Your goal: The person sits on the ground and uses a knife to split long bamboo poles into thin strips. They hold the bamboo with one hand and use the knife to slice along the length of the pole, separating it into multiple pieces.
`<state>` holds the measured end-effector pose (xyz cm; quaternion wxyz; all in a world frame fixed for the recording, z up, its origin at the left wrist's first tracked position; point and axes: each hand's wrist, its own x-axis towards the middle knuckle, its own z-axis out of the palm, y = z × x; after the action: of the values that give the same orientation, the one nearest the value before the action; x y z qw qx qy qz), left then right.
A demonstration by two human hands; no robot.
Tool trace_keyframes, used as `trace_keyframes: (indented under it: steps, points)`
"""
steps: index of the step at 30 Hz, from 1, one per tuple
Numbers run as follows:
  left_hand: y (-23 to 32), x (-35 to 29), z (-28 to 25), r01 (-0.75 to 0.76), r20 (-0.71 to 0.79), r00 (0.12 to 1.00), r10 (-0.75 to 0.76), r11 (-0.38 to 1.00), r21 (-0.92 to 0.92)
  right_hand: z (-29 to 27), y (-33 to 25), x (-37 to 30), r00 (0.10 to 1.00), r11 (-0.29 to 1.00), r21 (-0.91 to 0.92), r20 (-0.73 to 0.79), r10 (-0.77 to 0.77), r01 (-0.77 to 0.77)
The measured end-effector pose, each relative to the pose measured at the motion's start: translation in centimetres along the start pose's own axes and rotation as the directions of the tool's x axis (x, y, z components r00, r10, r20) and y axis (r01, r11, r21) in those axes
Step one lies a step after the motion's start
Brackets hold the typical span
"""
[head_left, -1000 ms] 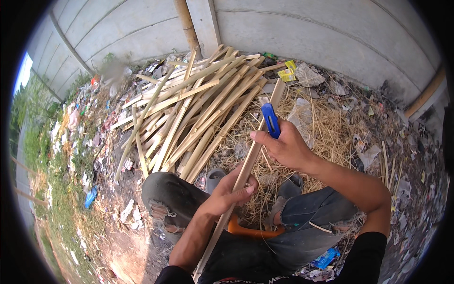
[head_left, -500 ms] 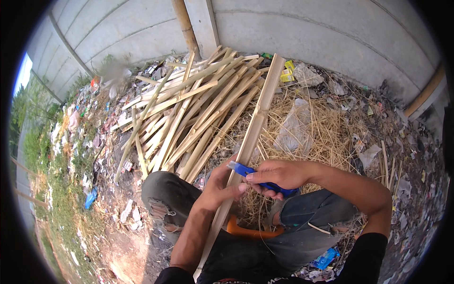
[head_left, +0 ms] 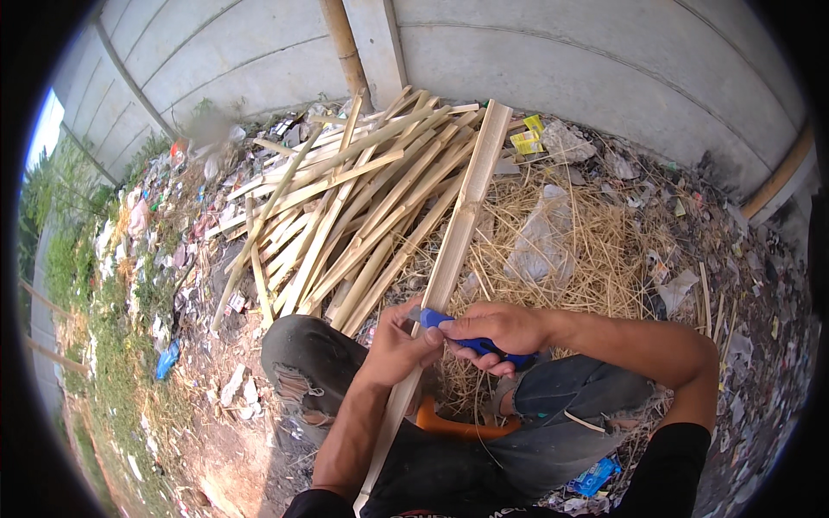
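Note:
A long split bamboo strip [head_left: 463,211] slants from my lap up toward the pile, its pale inner side facing up. My left hand [head_left: 402,345] is closed around the strip near its middle, the thumb lying across it. In my right hand [head_left: 496,332] is a blue utility knife [head_left: 473,337], gripped with the thumb along its handle. The knife's front end rests at the strip, close to my left thumb and fingers; the blade is mostly hidden there.
A heap of bamboo strips [head_left: 345,198] lies ahead to the left. Straw-like shavings [head_left: 596,250] and a clear plastic bag [head_left: 542,237] cover the ground ahead right. An orange curved object [head_left: 458,423] lies between my legs. A concrete wall [head_left: 561,69] rises behind, with litter along it.
The knife and my right hand have shifted slightly left and down, closer to my left fingers. The strip's far end has swung a little left.

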<state>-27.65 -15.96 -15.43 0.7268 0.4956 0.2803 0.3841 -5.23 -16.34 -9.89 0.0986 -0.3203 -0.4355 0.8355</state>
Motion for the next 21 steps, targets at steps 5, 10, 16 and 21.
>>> trace_keyframes:
  steps: [5, 10, 16, 21]
  points:
    - [0.2, 0.2, -0.3, 0.032, 0.014, 0.999, -0.033, 0.997, 0.064, 1.1, 1.0, 0.3, 0.977, 0.991, -0.06, -0.167, -0.131, 0.123]
    - [0.9, 0.4, 0.1, 0.092, -0.07, 0.994, -0.08, 0.974, 0.207, 1.6, 1.7, 1.2, 0.94, 0.972, -0.088, -0.248, -0.233, 0.217]
    - [1.2, -0.1, -0.2, 0.009, 0.04, 0.999, -0.017, 0.981, 0.192, -0.1, -0.7, -0.3, 0.998, 0.998, 0.03, -0.002, -0.059, 0.059]
    - [2.0, 0.1, 0.9, -0.036, 0.084, 0.996, 0.028, 0.994, 0.102, -0.9, -1.9, -1.3, 0.996, 0.999, 0.024, 0.078, 0.04, -0.042]
